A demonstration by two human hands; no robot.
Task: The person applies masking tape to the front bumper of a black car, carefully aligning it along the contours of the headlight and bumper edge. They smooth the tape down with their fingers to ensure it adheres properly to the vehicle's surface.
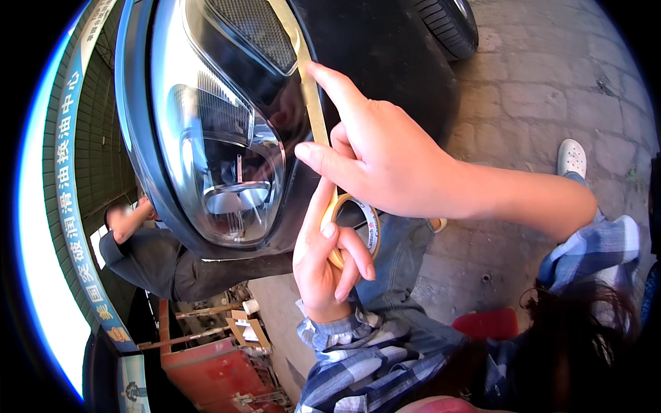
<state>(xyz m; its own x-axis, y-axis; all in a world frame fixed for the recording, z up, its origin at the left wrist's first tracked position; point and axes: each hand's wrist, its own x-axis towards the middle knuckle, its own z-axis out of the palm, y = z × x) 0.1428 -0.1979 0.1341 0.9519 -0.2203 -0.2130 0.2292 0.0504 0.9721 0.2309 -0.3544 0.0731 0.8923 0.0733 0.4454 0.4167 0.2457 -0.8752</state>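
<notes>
A roll of masking tape (pixel 374 230) with a white cardboard core is in my left hand (pixel 322 265). Its fingers curl around the roll's near side, and the index finger stretches up under the tape. From the roll a tan strip of masking tape (pixel 315 117) runs taut up the dark bumper, alongside the headlight (pixel 227 158) and a mesh grille piece. My right hand (pixel 385 148) lies over the strip. Its index fingertip presses on the tape, while the thumb is spread apart near the strip's lower part. The other right fingers are curled and partly hidden.
A black tire (pixel 447 27) stands at the top right on stone paving (pixel 537 96). Another person in dark clothes (pixel 148 258) is beyond the car at left. Below are a red cabinet (pixel 220 372), an open cardboard box (pixel 248 330) and a red seat-like object (pixel 487 323).
</notes>
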